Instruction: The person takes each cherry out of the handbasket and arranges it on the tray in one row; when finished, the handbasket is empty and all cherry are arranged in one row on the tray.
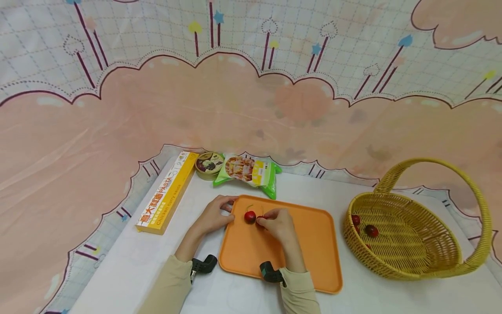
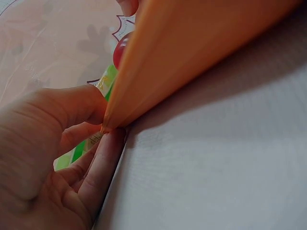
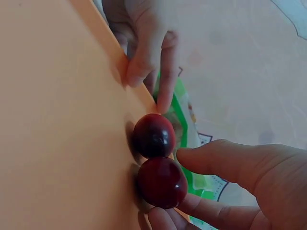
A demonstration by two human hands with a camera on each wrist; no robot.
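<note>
Two dark red cherries sit side by side on an orange tray (image 1: 313,235), toward its far left part. My right hand (image 1: 280,224) is at the right-hand cherry (image 3: 162,182), with thumb and fingers around it. The other cherry (image 1: 249,217) lies against it, and a thin stem rises from it in the head view. My left hand (image 1: 213,215) holds the tray's left rim near the far corner. In the left wrist view, the left hand's thumb and fingers (image 2: 98,175) meet at that rim.
A yellow wicker basket (image 1: 408,274) with a tall handle stands right of the tray, several cherries inside. Behind the tray lie a green snack bag (image 1: 251,171) and a round tin (image 1: 209,165). At left is a yellow pasta box (image 1: 168,192). A patterned cloth hangs behind.
</note>
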